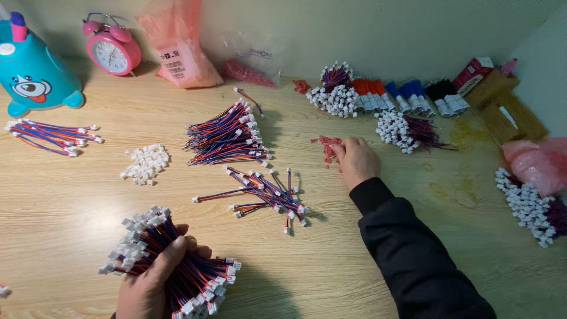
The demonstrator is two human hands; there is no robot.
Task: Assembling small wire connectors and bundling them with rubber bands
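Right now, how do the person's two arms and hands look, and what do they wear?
Both hands are bare, with no gloves, rings or watch visible. The right hand comes out of a long black sleeve of plain, matte fabric with a snug cuff at the wrist; no markings show on it. The left hand shows only to the wrist at the bottom edge, so its sleeve cannot be seen.

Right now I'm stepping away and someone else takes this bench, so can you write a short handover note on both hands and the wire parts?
Left hand: shut on a thick bundle of red-and-blue wire leads with white connectors, near the front edge.
Right hand: palm down, fingertips on a small pile of red rubber bands.
On the table: a loose scatter of leads at centre, a neater pile of leads behind it, and a heap of white connectors to the left.
Done: one bundle gathered in hand.
Left: the bundle has no visible band; the other leads lie unbundled.
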